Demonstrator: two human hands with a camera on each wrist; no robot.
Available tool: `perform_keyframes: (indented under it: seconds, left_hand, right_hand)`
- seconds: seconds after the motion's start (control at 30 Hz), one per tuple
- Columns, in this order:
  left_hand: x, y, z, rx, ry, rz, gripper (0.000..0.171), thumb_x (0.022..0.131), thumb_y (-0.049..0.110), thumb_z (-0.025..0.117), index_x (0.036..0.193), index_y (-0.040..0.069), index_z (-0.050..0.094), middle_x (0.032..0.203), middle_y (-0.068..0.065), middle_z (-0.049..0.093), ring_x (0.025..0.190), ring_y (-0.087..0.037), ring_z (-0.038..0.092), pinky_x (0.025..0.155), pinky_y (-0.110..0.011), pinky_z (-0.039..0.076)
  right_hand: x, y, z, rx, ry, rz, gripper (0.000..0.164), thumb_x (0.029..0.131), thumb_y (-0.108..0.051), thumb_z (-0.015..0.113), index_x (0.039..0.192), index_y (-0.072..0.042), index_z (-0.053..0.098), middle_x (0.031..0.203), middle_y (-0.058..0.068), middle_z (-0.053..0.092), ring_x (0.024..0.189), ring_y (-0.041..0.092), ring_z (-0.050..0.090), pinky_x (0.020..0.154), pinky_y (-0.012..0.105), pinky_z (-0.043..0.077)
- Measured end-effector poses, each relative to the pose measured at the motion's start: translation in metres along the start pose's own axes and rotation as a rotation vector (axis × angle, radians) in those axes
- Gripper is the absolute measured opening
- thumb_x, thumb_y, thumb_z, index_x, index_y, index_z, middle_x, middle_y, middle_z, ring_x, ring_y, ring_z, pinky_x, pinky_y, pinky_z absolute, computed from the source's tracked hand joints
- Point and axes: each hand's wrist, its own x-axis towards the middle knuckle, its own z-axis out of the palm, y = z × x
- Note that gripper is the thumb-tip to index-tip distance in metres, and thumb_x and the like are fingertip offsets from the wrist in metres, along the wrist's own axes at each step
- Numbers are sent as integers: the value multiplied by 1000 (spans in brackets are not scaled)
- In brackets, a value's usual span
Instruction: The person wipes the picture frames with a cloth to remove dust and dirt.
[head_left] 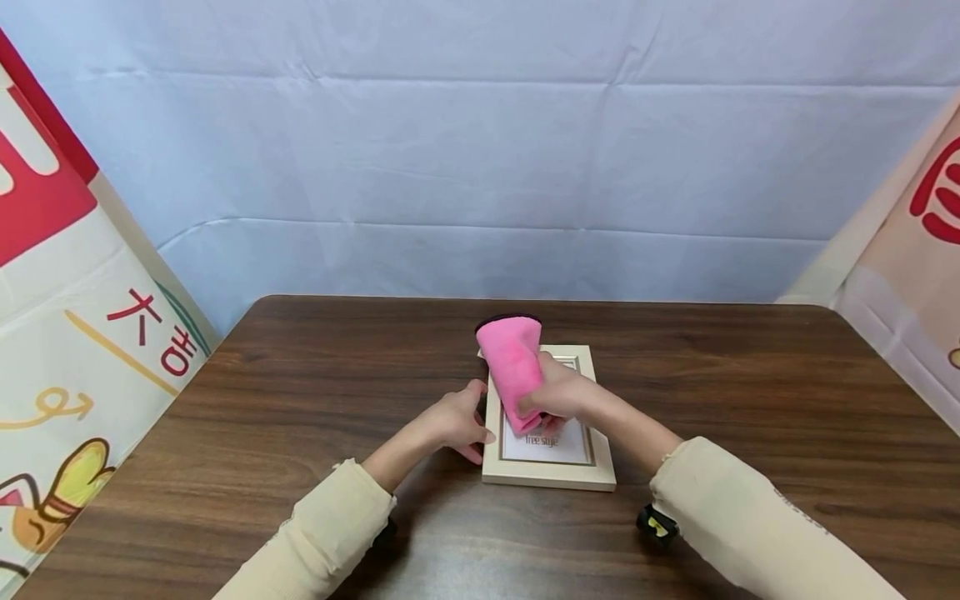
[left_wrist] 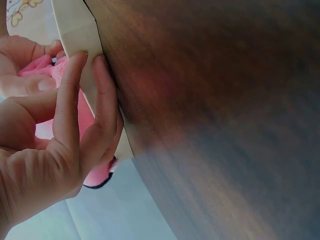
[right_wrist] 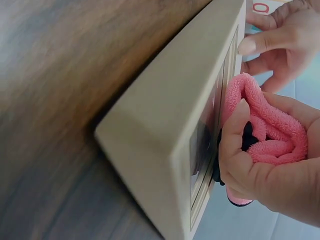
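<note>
Pink cloth (head_left: 512,362) in right grip (head_left: 561,393), on cream picture frame (head_left: 547,475)

Soft, even light fills the head view, leaving a pale sheen on the near tabletop (head_left: 480,542); both wrist views look dimmer, blurring its surface.

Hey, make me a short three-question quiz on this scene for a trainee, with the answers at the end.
1. Which hand holds the pink plush cloth with dark edging?
2. Fill in the blank: in the head view, the left hand touches the ____ edge of the rectangular cream picture frame on the brown wood-grain table.
3. True or false: the frame is standing upright.

Key: 1. The right hand. 2. Left. 3. False; it lies flat.
</note>
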Motion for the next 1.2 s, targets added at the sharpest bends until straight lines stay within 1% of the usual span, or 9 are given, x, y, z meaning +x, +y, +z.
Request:
perform_keyframes:
  seconds: [0.1, 0.23, 0.37, 0.57, 0.7, 0.83, 1.03, 1.13, 1.2]
  left_hand:
    - [0, 0, 0, 7, 2, 1, 56, 80, -12, 61, 127, -1, 34, 78, -17, 53, 57, -25, 61, 49, -31, 57]
    - [0, 0, 0, 13, 7, -4, 58, 80, -12, 61, 129, 0, 33, 78, -16, 53, 56, -24, 61, 49, -31, 57]
    - [0, 0, 0, 14, 12, -9, 59, 79, -12, 62, 129, 0, 33, 78, -16, 53, 55, -23, 60, 48, -30, 57]
    - [0, 0, 1, 25, 13, -14, 57, 79, -12, 62, 128, 1, 35, 79, -16, 53, 55, -23, 60, 48, -30, 57]
    - [0, 1, 1, 32, 10, -18, 56, 80, -11, 62, 127, 1, 35, 79, -16, 53, 56, -23, 60, 48, -31, 57]
    - [0, 1, 1, 31, 8, -19, 55, 80, -11, 62, 127, 1, 35, 79, -16, 53, 55, -23, 60, 48, -30, 57]
    - [0, 0, 2, 21, 8, -13, 56, 80, -12, 62, 127, 1, 35, 80, -16, 53, 56, -23, 61, 48, -30, 57]
    - [1, 0, 2, 18, 9, -13, 56, 80, -12, 62, 127, 1, 34, 80, -16, 53, 56, -23, 61, 48, -30, 57]
    - [1, 0, 2, 16, 9, -15, 56, 80, -12, 62, 127, 1, 35, 80, -16, 53, 57, -23, 61, 48, -31, 57]
  right_hand:
    - [-2, 3, -8, -5, 5, -4, 55, 67, 3, 63, 112, 3, 32, 87, 19, 53, 57, 23, 57, 43, 32, 52]
    - [-5, 7, -21, -6, 17, 20, 58, 68, 2, 62, 115, 4, 29, 88, 19, 52, 58, 22, 57, 45, 32, 53]
    - [-8, 12, -37, -17, 31, 49, 60, 68, 0, 62, 116, 5, 25, 85, 18, 53, 57, 21, 56, 45, 31, 52]
    - [-15, 21, -64, -18, 38, 69, 46, 71, -1, 61, 105, 3, 31, 72, 15, 55, 51, 18, 53, 46, 30, 53]
    - [-18, 27, -77, -9, 38, 81, 47, 73, -3, 61, 107, 3, 28, 74, 13, 52, 52, 18, 50, 48, 30, 54]
    - [-19, 31, -81, 2, 41, 93, 52, 74, -4, 60, 111, 4, 25, 75, 13, 51, 52, 17, 50, 49, 30, 55]
    - [-16, 31, -77, 5, 48, 95, 55, 74, -2, 61, 113, 5, 22, 75, 13, 51, 51, 16, 49, 49, 29, 55]
    - [-14, 29, -72, 1, 46, 85, 54, 74, -2, 62, 111, 5, 23, 75, 14, 51, 51, 16, 50, 48, 29, 55]
    - [-11, 28, -68, -6, 44, 72, 49, 74, -2, 62, 108, 5, 27, 72, 13, 52, 51, 16, 50, 47, 28, 54]
